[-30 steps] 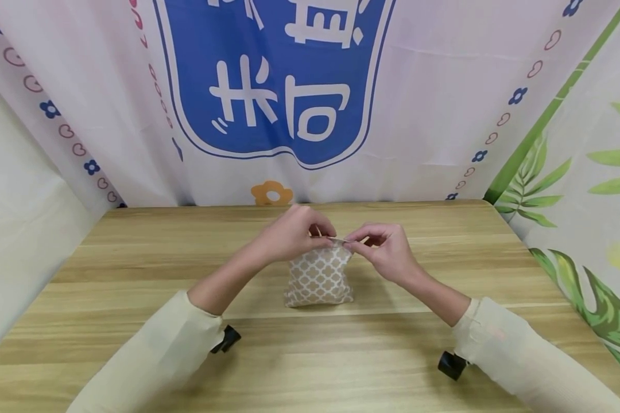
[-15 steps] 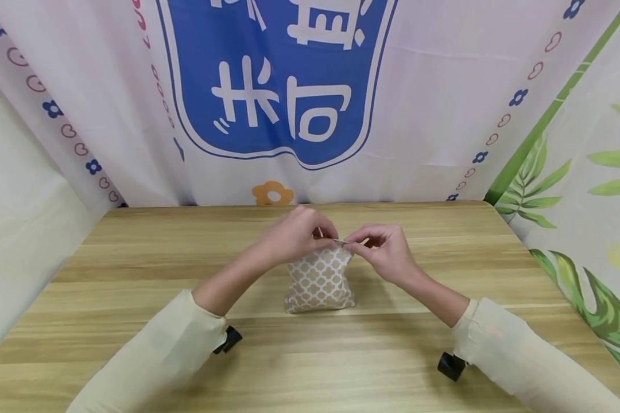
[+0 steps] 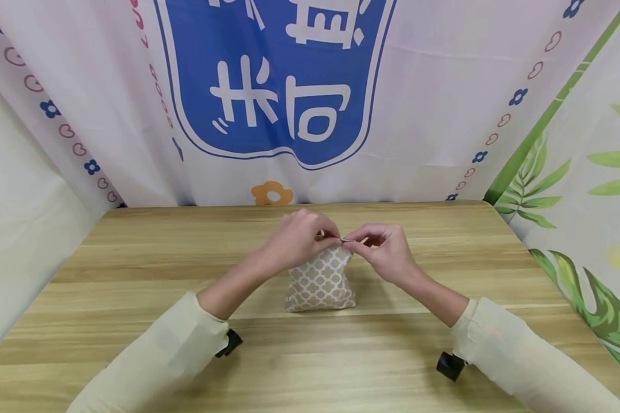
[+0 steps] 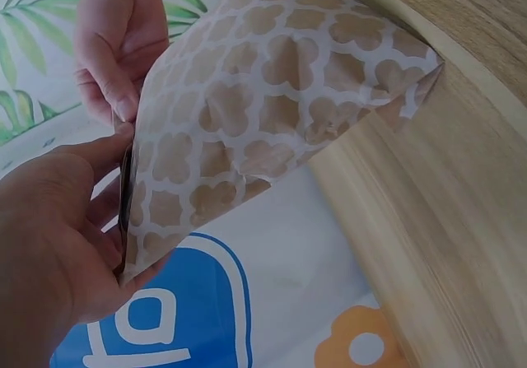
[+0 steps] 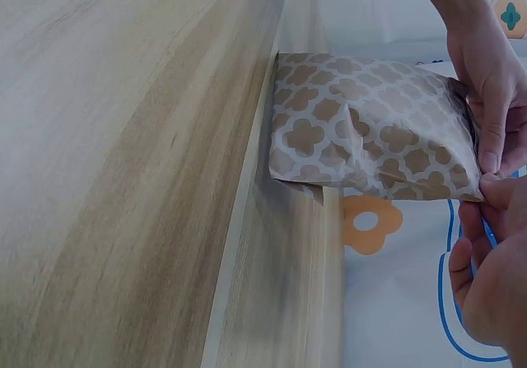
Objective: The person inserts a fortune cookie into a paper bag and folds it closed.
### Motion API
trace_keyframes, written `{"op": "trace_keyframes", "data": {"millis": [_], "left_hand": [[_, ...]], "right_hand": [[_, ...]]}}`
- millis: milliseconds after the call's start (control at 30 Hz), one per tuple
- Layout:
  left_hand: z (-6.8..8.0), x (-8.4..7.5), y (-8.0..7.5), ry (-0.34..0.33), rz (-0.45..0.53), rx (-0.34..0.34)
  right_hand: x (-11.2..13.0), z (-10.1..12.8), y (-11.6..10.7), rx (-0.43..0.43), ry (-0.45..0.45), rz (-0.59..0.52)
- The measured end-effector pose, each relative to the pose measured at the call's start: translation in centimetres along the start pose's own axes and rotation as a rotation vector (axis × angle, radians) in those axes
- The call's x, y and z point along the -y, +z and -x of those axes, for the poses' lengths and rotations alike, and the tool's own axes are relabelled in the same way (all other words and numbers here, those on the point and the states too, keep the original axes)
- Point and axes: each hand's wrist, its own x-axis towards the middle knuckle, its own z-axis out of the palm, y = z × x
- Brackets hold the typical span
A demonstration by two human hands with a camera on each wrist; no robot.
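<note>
A tan paper bag (image 3: pixel 321 283) with a white lattice pattern stands upright on the wooden table. Along its top edge, my left hand (image 3: pixel 303 236) pinches the left and middle part between thumb and fingers. My right hand (image 3: pixel 387 249) pinches the top right corner, its fingertips almost meeting those of the left. In the left wrist view the bag (image 4: pixel 272 113) bulges below the rim, and a dark line shows along the mouth beside the left fingers. The right wrist view shows both thumbs close together at one corner of the bag (image 5: pixel 370 129).
The wooden table (image 3: pixel 310 361) extends around the bag on all sides. Behind it hangs a white cloth (image 3: pixel 413 115) with a blue printed sign. A leaf-printed cloth (image 3: pixel 589 189) hangs at the right. Black wrist devices (image 3: pixel 450 366) sit under both sleeves.
My left hand has slid slightly right along the bag's top edge, closer to the right hand. The right hand keeps its pinch in nearly the same place. The bag's base has shifted slightly.
</note>
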Motion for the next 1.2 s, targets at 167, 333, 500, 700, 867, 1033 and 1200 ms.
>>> {"op": "trace_keyframes", "data": {"millis": [167,333,500,700,867,1033,1200], "left_hand": [[0.4,0.3,-0.1,-0.005,0.004,-0.013],[0.9,0.9,-0.2,-0.039,0.047,-0.02],[1.3,1.3,-0.4,-0.058,0.074,-0.028],[1.6,1.7,-0.5,-0.038,0.116,-0.053],[2.4,2.3,-0.7,-0.032,0.16,-0.095],[2.7,2.6,-0.9,-0.022,0.176,-0.094],[3.2,3.3,-1.2,-0.022,0.181,-0.112]], "right_hand": [[0.0,0.0,0.0,-0.008,-0.002,-0.004],[-0.2,0.1,-0.1,-0.028,0.009,-0.031],[-0.1,0.2,0.0,-0.037,0.016,-0.042],[-0.1,0.1,0.0,-0.039,0.011,-0.043],[0.0,0.0,-0.2,-0.045,0.008,-0.043],[0.0,0.0,-0.3,-0.039,0.018,-0.044],[-0.3,0.1,-0.6,-0.045,0.015,-0.051]]}}
